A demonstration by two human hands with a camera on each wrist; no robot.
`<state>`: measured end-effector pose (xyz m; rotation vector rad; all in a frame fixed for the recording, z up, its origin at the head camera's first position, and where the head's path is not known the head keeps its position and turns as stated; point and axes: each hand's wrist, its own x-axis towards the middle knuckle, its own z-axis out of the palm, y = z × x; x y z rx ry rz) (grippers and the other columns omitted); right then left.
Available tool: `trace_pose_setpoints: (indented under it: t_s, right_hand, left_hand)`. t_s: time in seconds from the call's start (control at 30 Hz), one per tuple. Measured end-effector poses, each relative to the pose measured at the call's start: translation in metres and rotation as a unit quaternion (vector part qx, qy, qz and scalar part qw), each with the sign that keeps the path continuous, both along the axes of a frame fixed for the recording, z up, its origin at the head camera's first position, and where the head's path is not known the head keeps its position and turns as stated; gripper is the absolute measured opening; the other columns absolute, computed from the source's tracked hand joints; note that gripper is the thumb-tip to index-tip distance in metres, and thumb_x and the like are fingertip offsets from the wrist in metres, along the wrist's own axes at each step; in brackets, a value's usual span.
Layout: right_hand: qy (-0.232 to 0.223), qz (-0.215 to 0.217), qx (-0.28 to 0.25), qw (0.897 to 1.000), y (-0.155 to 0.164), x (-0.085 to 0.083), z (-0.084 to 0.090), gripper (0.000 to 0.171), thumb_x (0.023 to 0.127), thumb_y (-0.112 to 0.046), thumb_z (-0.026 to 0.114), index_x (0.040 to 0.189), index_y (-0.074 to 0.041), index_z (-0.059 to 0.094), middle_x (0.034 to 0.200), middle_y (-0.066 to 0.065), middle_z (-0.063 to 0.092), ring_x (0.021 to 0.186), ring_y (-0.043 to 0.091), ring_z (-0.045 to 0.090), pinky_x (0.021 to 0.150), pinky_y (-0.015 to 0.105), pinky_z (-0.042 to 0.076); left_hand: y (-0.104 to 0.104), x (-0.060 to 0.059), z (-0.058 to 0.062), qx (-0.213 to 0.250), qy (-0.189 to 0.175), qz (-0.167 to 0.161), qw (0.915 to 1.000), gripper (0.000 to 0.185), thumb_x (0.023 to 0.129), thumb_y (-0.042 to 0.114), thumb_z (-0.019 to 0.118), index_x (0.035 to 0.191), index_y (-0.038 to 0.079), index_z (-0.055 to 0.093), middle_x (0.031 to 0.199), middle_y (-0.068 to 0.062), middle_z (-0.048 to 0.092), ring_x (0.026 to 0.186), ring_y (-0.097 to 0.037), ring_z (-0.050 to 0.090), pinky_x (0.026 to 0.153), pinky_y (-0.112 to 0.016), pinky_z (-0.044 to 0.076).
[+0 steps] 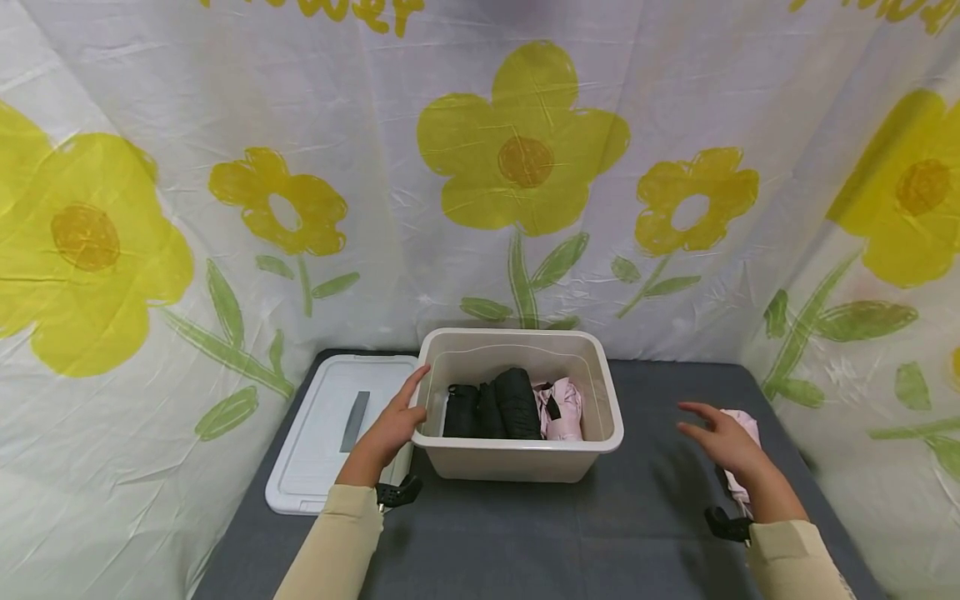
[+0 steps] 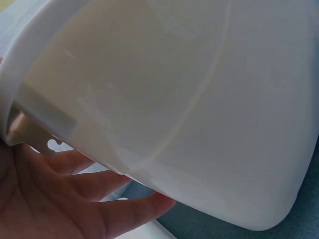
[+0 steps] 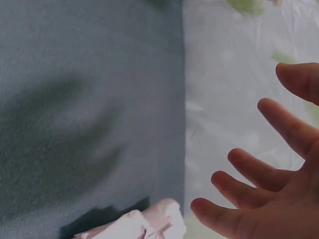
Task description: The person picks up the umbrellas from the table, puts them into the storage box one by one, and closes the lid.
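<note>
l hand (image 1: 393, 425) fingers straight, pressing bin (image 1: 525, 454) side; r hand (image 1: 720, 442) spread, hovering over pink umbrella (image 1: 746, 425).

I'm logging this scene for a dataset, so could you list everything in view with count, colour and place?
Beige plastic storage bin: 1, table centre.
Folded black umbrellas: apparently 3, inside the bin.
Folded pink umbrella in bin: 1, bin's right side.
Pink umbrella on table: 1, under the right hand.
White flat lid: 1, left of the bin.
Grey table cloth: 1.
Yellow-flower backdrop sheet: surrounds the table.
Left hand: touches the bin's left rim.
Right hand: open, above the pink umbrella.
</note>
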<state>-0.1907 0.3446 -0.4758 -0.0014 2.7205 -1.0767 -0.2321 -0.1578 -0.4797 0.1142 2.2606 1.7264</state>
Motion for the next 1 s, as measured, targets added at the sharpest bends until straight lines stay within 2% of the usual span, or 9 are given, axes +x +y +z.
trace_pose_setpoints:
  t_s: [0.07,0.13,0.37,0.67,0.77,0.83,1.0]
  right_hand:
    - [0.001,-0.001,0.005,1.0,0.002,0.0,-0.003,0.068,0.098,-0.046,0.048,0.148,-0.001,0.034,0.152,0.035,0.023,0.135,0.058,0.023,0.098,0.067,0.034]
    - [0.003,-0.004,0.012,1.0,0.005,0.0,-0.006,0.068,0.098,-0.044,0.048,0.147,0.001,0.035,0.15,0.037,0.024,0.134,0.058,0.024,0.098,0.067,0.033]
    - [-0.008,-0.026,0.018,0.999,0.017,-0.001,-0.019,0.065,0.099,-0.039,0.05,0.145,0.004,0.034,0.149,0.04,0.022,0.135,0.058,0.02,0.101,0.067,0.029]
    - [-0.04,-0.062,0.037,0.997,0.031,-0.002,-0.03,0.072,0.098,-0.045,0.047,0.148,0.003,0.03,0.151,0.039,0.014,0.134,0.06,0.017,0.1,0.069,0.028]
    - [-0.027,-0.077,0.057,0.995,0.035,-0.003,-0.036,0.071,0.097,-0.044,0.047,0.147,0.004,0.032,0.149,0.04,0.018,0.132,0.061,0.022,0.1,0.069,0.029]
    - [-0.008,-0.089,0.069,0.994,0.039,-0.003,-0.042,0.068,0.096,-0.04,0.049,0.144,0.005,0.036,0.147,0.041,0.024,0.13,0.06,0.027,0.098,0.067,0.032]
    - [0.008,-0.104,0.085,0.991,0.046,-0.004,-0.052,0.062,0.095,-0.033,0.052,0.141,0.007,0.039,0.143,0.045,0.024,0.131,0.061,0.023,0.1,0.069,0.028]
  left_hand:
    - [0.0,0.004,0.006,-0.001,0.001,-0.003,1.0,0.083,0.082,-0.004,0.039,0.157,0.021,0.012,0.162,-0.017,0.008,0.143,-0.04,0.02,0.104,-0.063,0.031]
    - [0.001,0.005,0.008,0.0,-0.001,-0.002,1.0,0.083,0.083,-0.003,0.039,0.157,0.021,0.012,0.162,-0.016,0.009,0.143,-0.039,0.02,0.104,-0.063,0.031]
    - [0.0,0.004,0.005,0.006,-0.003,0.002,1.0,0.083,0.082,-0.004,0.039,0.157,0.022,0.013,0.162,-0.017,0.009,0.142,-0.04,0.021,0.104,-0.065,0.031]
    - [0.0,0.004,0.007,0.0,-0.006,0.003,1.0,0.082,0.083,-0.003,0.039,0.157,0.022,0.013,0.162,-0.017,0.009,0.143,-0.04,0.02,0.104,-0.064,0.031]
    - [-0.001,0.0,0.001,0.002,-0.005,0.005,1.0,0.083,0.082,-0.004,0.039,0.157,0.022,0.013,0.162,-0.016,0.009,0.143,-0.04,0.02,0.104,-0.064,0.031]
    - [-0.003,-0.004,-0.007,0.006,-0.001,0.006,1.0,0.084,0.082,-0.004,0.039,0.157,0.024,0.013,0.163,-0.015,0.009,0.143,-0.039,0.019,0.104,-0.064,0.03]
    - [-0.006,-0.014,-0.028,0.007,0.008,0.011,0.9999,0.085,0.082,-0.004,0.039,0.155,0.032,0.016,0.162,-0.01,0.011,0.142,-0.035,0.02,0.104,-0.062,0.032]
